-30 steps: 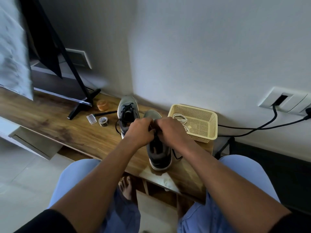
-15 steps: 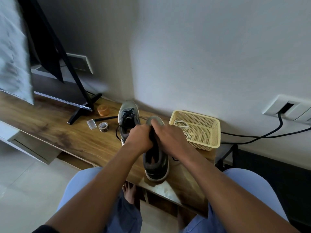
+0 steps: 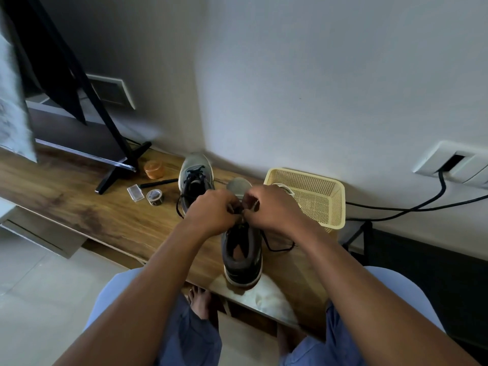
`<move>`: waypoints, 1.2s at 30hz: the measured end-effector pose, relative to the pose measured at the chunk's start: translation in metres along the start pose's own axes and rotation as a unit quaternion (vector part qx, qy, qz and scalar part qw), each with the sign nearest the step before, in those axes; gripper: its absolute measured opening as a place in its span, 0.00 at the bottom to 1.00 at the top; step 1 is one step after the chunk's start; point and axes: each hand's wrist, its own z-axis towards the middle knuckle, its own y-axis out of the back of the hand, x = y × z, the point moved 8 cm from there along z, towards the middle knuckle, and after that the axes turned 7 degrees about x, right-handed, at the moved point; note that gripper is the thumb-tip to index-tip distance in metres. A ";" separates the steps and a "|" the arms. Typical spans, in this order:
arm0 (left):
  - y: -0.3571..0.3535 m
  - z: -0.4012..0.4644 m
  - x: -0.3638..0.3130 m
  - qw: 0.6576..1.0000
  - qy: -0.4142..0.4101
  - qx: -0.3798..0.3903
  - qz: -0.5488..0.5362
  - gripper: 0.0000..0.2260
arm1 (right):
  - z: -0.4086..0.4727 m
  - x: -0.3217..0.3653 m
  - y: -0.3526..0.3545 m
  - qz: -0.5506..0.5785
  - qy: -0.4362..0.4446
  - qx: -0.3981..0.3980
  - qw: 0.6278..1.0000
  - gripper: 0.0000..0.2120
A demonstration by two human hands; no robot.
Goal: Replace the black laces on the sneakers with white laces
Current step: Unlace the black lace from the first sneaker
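A person sat facing a wooden counter (image 3: 79, 207) set against a pale wall, both forearms reaching forward. The left hand (image 3: 211, 215) and right hand (image 3: 274, 210) met over the near sneaker (image 3: 241, 254), covering its tongue and eyelets, so the lacing underneath could not be made out. The fingers of both hands were curled tightly and pinched the black lace (image 3: 280, 248) between the two hands; the exact grip was partly hidden by the knuckles. A loose loop of that lace trailed out at 4 o'clock from the right hand onto the counter. The sneaker's heel pointed toward the person, its toe just showing beyond the hands at 12 o'clock. The second sneaker (image 3: 195, 178), black laces in place, stood at 11 o'clock from the left hand. A yellow mesh basket (image 3: 327, 196) sat at 2 o'clock from the right hand, with something white inside, mostly hidden behind that hand. Small items lay at 10 o'clock: an orange jar (image 3: 153, 169), a tape roll (image 3: 155, 197) and a black pen (image 3: 158, 183). A black stand (image 3: 116, 165) was cut off at the upper left.
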 end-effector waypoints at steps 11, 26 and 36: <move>0.014 0.004 0.009 0.995 -0.020 -0.005 -0.097 0.05 | 0.009 -0.004 -0.009 0.007 0.009 0.014 1.000 0.08; 0.009 0.001 0.001 1.000 0.000 0.019 -0.009 0.04 | 0.004 -0.002 -0.023 0.030 0.032 0.063 0.997 0.19; 0.022 -0.002 0.042 0.926 0.144 -0.040 -0.347 0.06 | 0.005 -0.020 -0.021 0.048 -0.007 0.047 0.998 0.17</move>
